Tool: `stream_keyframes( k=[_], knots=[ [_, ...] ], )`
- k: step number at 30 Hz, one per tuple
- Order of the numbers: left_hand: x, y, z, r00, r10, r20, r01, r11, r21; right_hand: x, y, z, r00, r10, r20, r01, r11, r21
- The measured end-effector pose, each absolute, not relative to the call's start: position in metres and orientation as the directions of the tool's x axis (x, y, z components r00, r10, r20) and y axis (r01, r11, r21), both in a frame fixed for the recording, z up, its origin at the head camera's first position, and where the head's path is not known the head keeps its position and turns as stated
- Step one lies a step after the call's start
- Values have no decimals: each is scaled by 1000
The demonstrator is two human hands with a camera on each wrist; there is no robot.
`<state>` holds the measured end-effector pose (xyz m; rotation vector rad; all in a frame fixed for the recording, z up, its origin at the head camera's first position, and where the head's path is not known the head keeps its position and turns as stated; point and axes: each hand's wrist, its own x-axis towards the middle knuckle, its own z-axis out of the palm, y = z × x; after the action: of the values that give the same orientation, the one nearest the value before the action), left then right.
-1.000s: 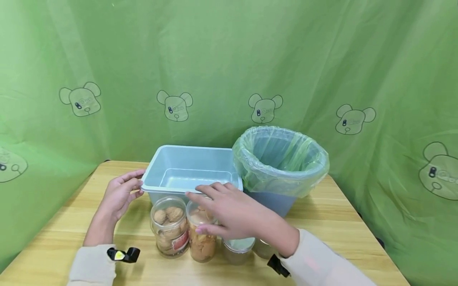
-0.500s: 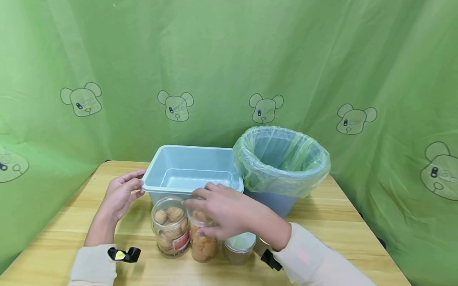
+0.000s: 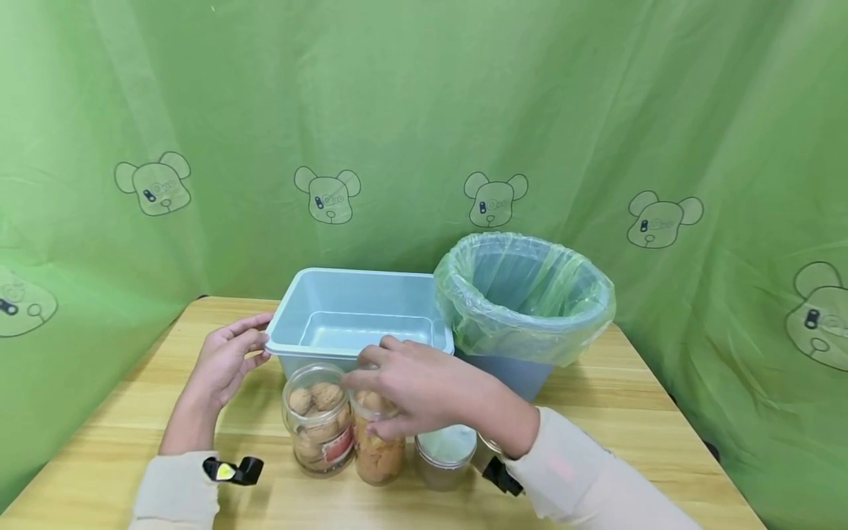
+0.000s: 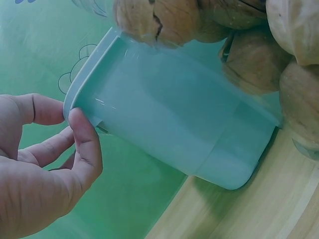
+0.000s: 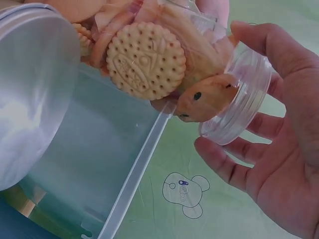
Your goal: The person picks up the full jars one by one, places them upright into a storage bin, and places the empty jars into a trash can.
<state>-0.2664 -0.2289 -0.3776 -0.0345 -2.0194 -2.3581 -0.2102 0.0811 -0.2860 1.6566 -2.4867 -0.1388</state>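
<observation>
My left hand (image 3: 228,361) pinches the left rim of a light blue rectangular plastic basin (image 3: 364,294); thumb and forefinger meet over that rim in the left wrist view. In front of the basin, my right hand (image 3: 430,386) reaches over a clear jar of biscuits (image 3: 379,460). The right wrist view shows thumb and fingers curled round the jar's clear screw lid (image 5: 239,107), with a round biscuit (image 5: 145,60) visible through the side. A clear jar of walnuts (image 3: 321,427) with a red label stands just left of the biscuit jar. The basin holds nothing visible.
Right of the biscuits is a small tub with a pale lid (image 3: 447,445), and another container is mostly hidden behind my right wrist. A blue bin (image 3: 523,294) lined with a green bag adjoins the basin. A green curtain (image 3: 411,96) surrounds the wooden table (image 3: 629,412).
My right hand's fingers have curled in and settled round the top of the biscuit jar. My left hand keeps its pinch on the basin rim. The view has shifted slightly.
</observation>
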Motion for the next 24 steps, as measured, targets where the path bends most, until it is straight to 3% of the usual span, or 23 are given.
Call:
stream_keyframes(
  k=[13,24],
  knots=[
    [-268,-229,-379,-999,-16,35,37,-143,989,-204,81,-272,-373,-926,52,-912,376,161],
    [-268,-229,-379,-999,-17,36,38,-140,989,-198,87,-233,-359,-930,79,-923,366,118]
  ],
)
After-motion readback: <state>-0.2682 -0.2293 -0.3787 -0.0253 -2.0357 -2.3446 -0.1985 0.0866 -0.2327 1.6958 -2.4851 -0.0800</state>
